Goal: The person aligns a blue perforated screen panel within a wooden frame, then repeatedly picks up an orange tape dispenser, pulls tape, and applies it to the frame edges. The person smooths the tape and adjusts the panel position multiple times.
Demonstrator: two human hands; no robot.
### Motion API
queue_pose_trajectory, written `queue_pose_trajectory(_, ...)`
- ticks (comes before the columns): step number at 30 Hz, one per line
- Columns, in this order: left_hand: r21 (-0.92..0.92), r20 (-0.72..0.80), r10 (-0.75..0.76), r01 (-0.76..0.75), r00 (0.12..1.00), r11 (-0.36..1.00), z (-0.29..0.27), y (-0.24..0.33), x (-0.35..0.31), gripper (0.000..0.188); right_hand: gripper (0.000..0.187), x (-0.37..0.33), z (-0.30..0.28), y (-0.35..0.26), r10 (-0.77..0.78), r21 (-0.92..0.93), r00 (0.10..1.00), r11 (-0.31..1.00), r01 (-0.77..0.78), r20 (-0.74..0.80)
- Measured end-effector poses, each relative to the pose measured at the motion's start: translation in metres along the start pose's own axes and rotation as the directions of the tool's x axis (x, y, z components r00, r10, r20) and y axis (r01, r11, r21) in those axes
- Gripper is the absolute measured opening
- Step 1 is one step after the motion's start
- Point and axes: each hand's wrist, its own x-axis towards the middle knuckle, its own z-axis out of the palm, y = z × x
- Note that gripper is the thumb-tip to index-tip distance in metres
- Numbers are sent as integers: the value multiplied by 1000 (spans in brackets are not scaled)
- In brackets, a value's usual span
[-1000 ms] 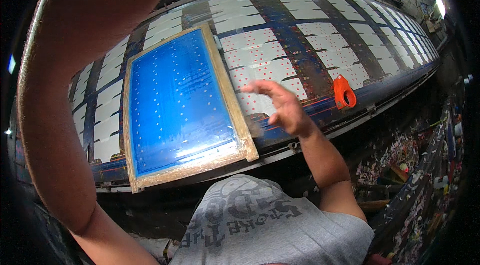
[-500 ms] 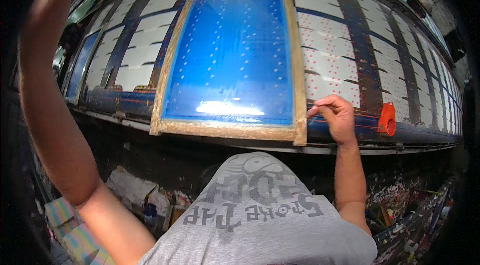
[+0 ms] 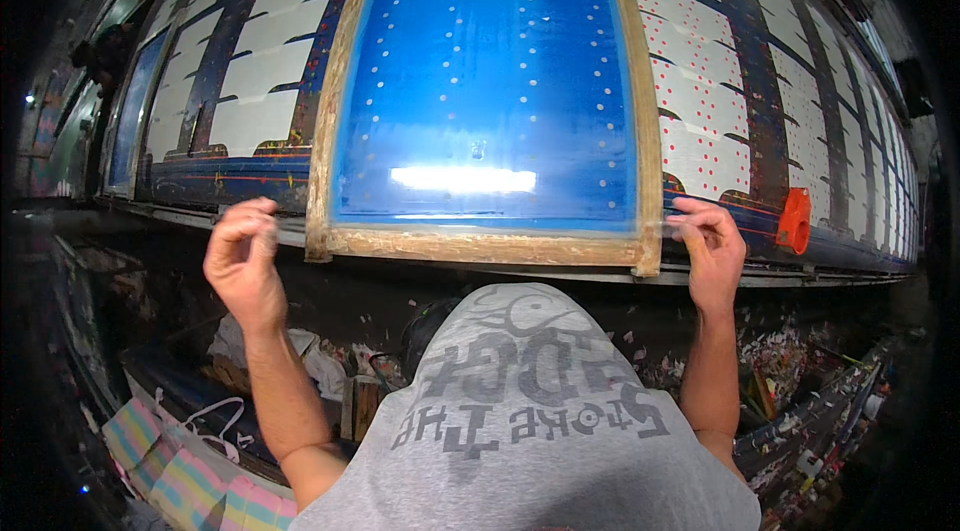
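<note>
A blue rectangular screen (image 3: pixel 490 81) in a worn wooden frame (image 3: pixel 480 247) lies on a long dark table (image 3: pixel 200 172) between a left hand (image 3: pixel 245 266) and a right hand (image 3: pixel 717 263), fingers (image 3: pixel 705 216) curled inward, any grip impossible to tell; red-dotted white sheets (image 3: pixel 700 96) lie at right.

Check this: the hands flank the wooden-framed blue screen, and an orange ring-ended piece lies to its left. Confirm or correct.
Wrong side: the head view shows the orange piece right of the blue screen, which the left hand and right hand do flank.
</note>
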Motion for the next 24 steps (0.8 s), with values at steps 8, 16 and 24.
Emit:
queue_pose_trajectory(8, 87, -15, -433, 432, 901, 898, -14, -43, -46, 8, 4, -17, 5, -3, 176, -171, 984, 971, -167, 37)
queue_pose_trajectory(16, 562, 50, -205, 142, 978, 815, 2, -72, -31, 11, 23, -8, 24, -1, 388, -102, 919, 919, -381, 62)
queue_pose_trajectory(24, 666, 64, -210, 114, 976, 737, 15, -80, -26, 14, 31, 0, 26, 5, 370, -211, 929, 910, -357, 24)
